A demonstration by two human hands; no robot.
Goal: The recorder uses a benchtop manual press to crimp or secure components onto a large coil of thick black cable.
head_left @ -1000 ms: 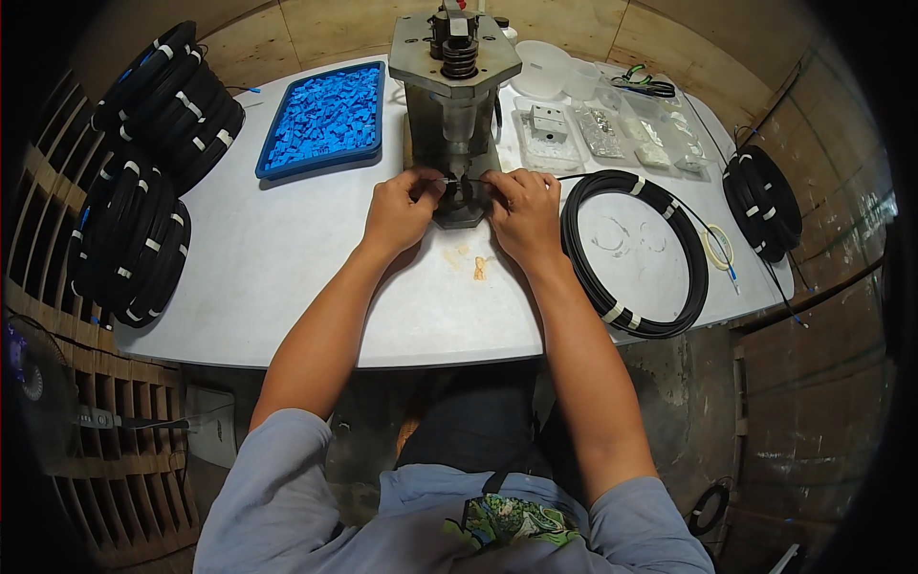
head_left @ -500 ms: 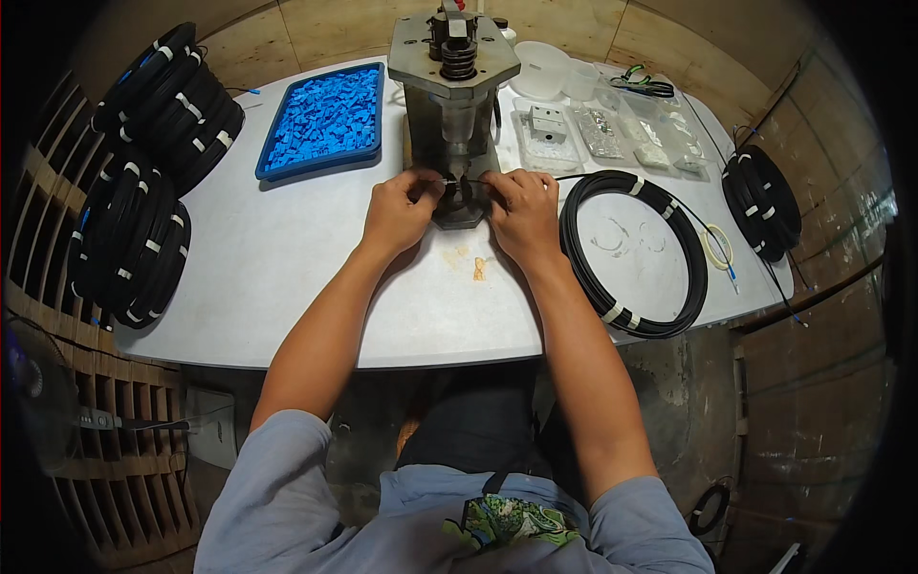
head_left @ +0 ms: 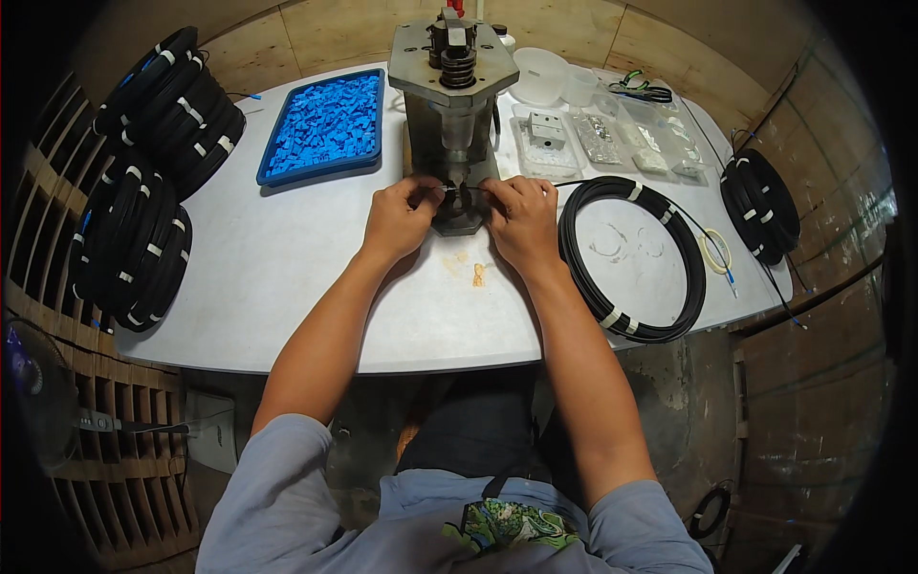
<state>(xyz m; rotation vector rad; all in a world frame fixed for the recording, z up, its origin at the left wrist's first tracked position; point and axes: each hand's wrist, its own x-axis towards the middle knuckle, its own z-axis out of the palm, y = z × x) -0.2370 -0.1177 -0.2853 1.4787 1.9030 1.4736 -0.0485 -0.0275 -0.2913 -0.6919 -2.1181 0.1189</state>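
Observation:
A grey metal bench press (head_left: 453, 72) with a coil spring on top stands on the white table before me. At its lower jaw, both hands work close together. My right hand (head_left: 521, 210), right of the jaw, pinches the end of a black cable (head_left: 571, 182) that runs from the coil (head_left: 696, 263) lying at the right. My left hand (head_left: 399, 218), on the other side, has thumb and forefinger pressed together at the jaw. Whatever it pinches is too small to make out. The cable's tip between the hands is partly hidden by fingers and press.
A blue tray (head_left: 261, 179) of small blue pieces lies left of the press. Stacked black cable coils (head_left: 134, 249) stand at the left edge, with another bundle (head_left: 760, 206) far right. Plastic boxes (head_left: 550, 170) with small parts, a tape roll (head_left: 716, 251) and green-handled cutters (head_left: 641, 88) lie right.
The whole view has shifted down very slightly. Both hands keep their grip and place at the press jaw.

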